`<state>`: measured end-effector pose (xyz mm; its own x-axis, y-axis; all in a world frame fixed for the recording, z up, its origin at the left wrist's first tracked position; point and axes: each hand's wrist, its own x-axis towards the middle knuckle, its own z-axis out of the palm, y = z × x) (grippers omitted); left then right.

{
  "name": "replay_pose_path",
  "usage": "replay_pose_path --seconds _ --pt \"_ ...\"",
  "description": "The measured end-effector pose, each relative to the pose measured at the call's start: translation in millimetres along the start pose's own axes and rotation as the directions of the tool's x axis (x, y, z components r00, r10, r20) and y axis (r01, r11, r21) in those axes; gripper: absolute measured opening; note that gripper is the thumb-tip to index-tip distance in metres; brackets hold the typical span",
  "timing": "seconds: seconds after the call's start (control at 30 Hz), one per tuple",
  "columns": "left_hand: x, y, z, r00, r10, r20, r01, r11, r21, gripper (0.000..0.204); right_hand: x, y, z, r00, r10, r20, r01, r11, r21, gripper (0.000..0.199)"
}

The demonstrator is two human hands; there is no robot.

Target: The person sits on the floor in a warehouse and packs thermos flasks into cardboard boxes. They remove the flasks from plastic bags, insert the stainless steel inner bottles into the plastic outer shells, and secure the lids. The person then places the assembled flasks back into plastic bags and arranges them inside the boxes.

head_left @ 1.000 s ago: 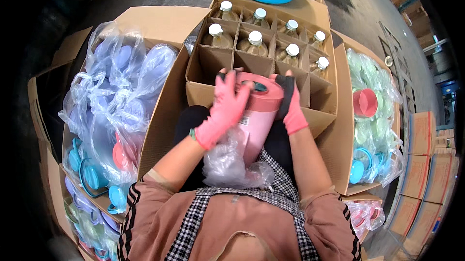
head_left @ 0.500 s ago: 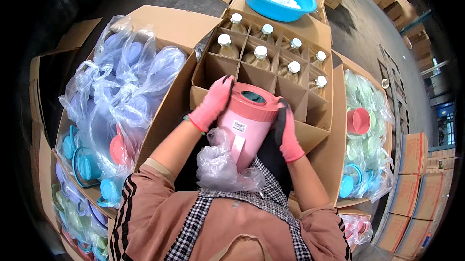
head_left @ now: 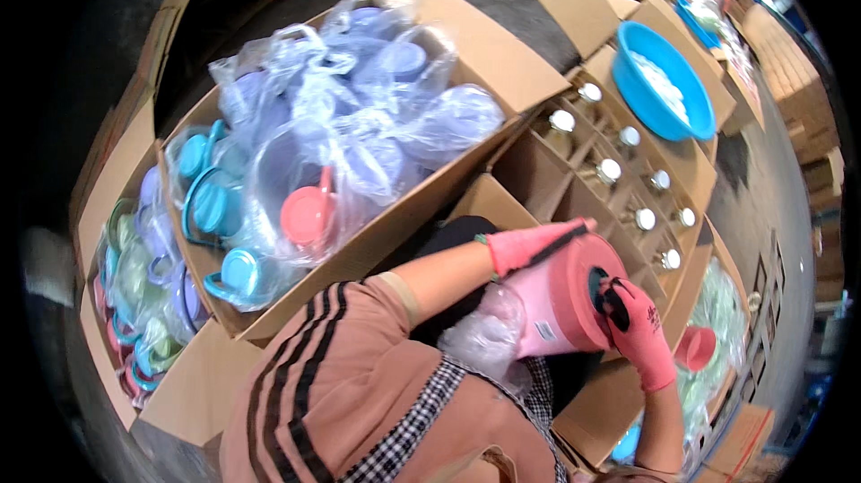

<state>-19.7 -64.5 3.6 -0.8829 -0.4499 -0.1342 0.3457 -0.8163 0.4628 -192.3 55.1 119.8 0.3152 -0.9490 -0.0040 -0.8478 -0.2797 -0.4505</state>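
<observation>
A pink jug body [head_left: 529, 308] with a darker pink collar [head_left: 574, 272] leans over my lap, its round mouth tilted to the right. My left hand [head_left: 536, 246], in a pink and black glove, holds the jug along its upper side. At the jug's mouth is my gloved right hand [head_left: 639, 326], its fingers bent against the dark opening, which they partly hide. A crumpled clear plastic bag [head_left: 489, 330] hangs around the jug's lower part. Just beyond lies a divided carton [head_left: 529, 174] with several white-capped glass bottles [head_left: 561, 121] in its cells.
On the left, an open carton [head_left: 377, 259] holds bagged purple lids [head_left: 399, 61], turquoise handled pieces [head_left: 218, 207] and a pink one [head_left: 307, 214]. A blue basin [head_left: 630, 79] of small white pieces sits beyond the bottles. At right, a pink cup [head_left: 695, 348] lies among bagged green pieces.
My view has turned left, so the cartons appear shifted right and rotated. My right hand has moved from the jug's side to its mouth; my left hand stays on the jug, which now tips rightward.
</observation>
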Motion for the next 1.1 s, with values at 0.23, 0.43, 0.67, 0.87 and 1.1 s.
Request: replay_pose_path --seconds 0.23,0.43,0.67,0.87,1.1 --pt "-7 8 9 0.997 -0.061 0.044 0.061 0.998 0.002 0.031 62 -31 -11 0.889 0.278 0.364 -0.195 0.949 -0.248 0.02" --pt "0 5 -11 0.998 -0.042 0.042 0.044 0.998 -0.04 0.028 75 -31 9 0.781 0.555 0.285 -0.508 0.831 -0.227 0.02" --pt "-14 19 -7 0.99 -0.108 0.09 0.112 0.993 -0.041 0.044 91 -31 11 0.639 0.651 0.41 -0.757 0.625 0.187 0.036" --pt "19 11 -43 0.981 -0.163 0.11 0.191 0.924 -0.332 0.044 98 -28 13 0.585 0.756 0.293 -0.788 0.615 -0.014 0.027" --pt "-2 4 -20 0.993 -0.068 -0.101 0.048 0.981 -0.187 0.045 -11 -44 12 0.744 0.531 -0.405 -0.288 0.803 0.522 0.034"
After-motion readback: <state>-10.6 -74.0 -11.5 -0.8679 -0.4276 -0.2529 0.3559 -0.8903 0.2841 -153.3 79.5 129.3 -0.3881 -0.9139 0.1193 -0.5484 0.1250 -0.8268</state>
